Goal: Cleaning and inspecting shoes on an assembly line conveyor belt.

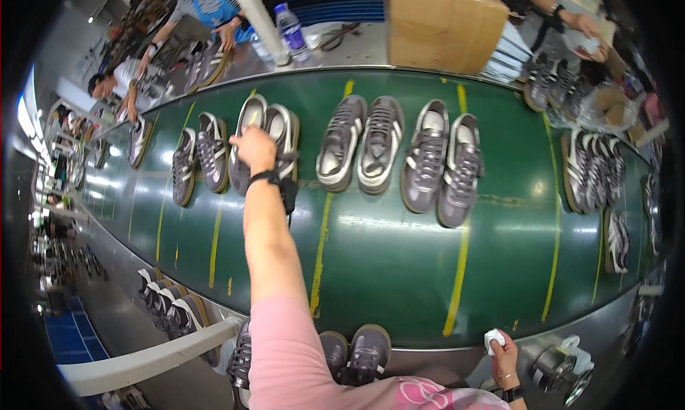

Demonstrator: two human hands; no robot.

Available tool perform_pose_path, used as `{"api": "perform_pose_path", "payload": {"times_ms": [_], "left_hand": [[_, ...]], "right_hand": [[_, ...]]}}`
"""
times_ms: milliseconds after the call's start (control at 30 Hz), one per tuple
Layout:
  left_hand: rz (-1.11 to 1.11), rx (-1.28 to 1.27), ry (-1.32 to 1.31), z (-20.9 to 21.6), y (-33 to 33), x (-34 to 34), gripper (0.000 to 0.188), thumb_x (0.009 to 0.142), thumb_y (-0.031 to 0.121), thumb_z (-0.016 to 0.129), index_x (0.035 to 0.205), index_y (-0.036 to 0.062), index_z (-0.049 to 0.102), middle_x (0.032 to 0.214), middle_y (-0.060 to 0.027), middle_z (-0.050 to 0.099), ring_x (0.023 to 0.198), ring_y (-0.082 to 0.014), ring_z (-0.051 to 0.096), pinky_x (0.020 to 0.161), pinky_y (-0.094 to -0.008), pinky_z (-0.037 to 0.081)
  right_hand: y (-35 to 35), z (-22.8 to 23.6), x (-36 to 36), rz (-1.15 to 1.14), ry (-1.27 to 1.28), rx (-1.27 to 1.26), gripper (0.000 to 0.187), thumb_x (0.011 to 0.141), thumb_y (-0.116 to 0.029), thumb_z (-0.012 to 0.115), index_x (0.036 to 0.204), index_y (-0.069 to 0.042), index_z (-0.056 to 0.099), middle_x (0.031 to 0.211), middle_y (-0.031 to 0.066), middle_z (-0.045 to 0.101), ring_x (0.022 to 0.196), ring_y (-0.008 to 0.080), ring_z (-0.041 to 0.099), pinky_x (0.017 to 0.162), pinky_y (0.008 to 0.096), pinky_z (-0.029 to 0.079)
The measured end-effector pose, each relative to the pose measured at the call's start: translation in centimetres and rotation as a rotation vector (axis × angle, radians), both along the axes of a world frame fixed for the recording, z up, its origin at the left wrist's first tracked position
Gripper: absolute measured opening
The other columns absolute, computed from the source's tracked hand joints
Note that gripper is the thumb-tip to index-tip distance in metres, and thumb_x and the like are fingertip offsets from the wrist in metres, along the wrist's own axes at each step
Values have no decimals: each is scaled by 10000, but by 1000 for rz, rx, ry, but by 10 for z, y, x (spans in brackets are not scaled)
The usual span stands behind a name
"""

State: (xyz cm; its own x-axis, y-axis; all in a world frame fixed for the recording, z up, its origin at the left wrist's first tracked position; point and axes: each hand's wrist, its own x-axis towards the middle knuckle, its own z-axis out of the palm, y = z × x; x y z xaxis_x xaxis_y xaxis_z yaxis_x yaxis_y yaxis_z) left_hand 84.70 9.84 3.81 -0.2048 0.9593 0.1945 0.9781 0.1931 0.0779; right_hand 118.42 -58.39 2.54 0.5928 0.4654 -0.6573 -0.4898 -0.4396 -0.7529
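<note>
My left hand (255, 149) reaches over the green conveyor belt, its fingers closed at the opening of a grey sneaker (250, 112) with white stripes. Its mate (282, 124) stands close on the right, partly hidden by my wrist. Low on the right, beside the belt's near edge, my right hand (505, 356) grips a crumpled white wad (494, 340), either paper or cloth. More grey sneakers stand in pairs along the belt: one pair (341, 146) just right of my left hand, another (428, 160) further right, and one (212, 153) to the left.
Several sneakers (592, 171) stand at the belt's right end. Others (367, 356) sit below the near edge, by a white rail (150, 356). A metal device (553, 367) is near my right hand. Across stand a cardboard box (442, 28), a bottle (290, 32) and co-workers.
</note>
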Motion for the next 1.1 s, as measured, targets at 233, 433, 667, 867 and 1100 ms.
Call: {"api": "perform_pose_path", "payload": {"times_ms": [233,433,667,867,1100], "left_hand": [[-315,196,-118,40,-113,-1,226,904,86,611,1093,-37,605,1259,-146,545,1138,-424,473,920,-502,484],[-802,369,-194,121,-233,23,204,856,54,641,1057,46,606,1061,-125,580,1023,-382,493,860,-476,462],[-1500,95,-60,156,-408,102,269,770,63,637,1036,101,640,1025,-53,605,984,-297,550,788,-384,540],[-2013,-76,43,85,-545,140,215,755,171,620,960,107,628,1043,-6,541,965,-202,543,779,-333,520],[-2150,-241,47,57,-634,145,327,784,155,631,1110,137,637,1270,-5,547,1263,-268,457,1026,-431,421]], "right_hand": [[-46,40,-6,20,-11,21,450,854,57,648,1278,-30,528,1092,72,652,970,143,638,857,273,516],[-79,63,9,121,-203,85,322,840,29,703,1158,32,651,986,66,692,830,112,637,736,240,518],[-124,151,55,245,-1044,70,248,814,34,683,1060,6,664,1058,99,639,976,218,615,882,311,481],[-207,178,109,72,-1424,-106,219,883,8,657,1102,9,653,1109,117,636,1058,271,608,938,352,468],[-294,161,164,102,-1417,-328,259,857,42,637,1112,-2,658,1085,148,634,1003,318,635,883,390,498]]}}
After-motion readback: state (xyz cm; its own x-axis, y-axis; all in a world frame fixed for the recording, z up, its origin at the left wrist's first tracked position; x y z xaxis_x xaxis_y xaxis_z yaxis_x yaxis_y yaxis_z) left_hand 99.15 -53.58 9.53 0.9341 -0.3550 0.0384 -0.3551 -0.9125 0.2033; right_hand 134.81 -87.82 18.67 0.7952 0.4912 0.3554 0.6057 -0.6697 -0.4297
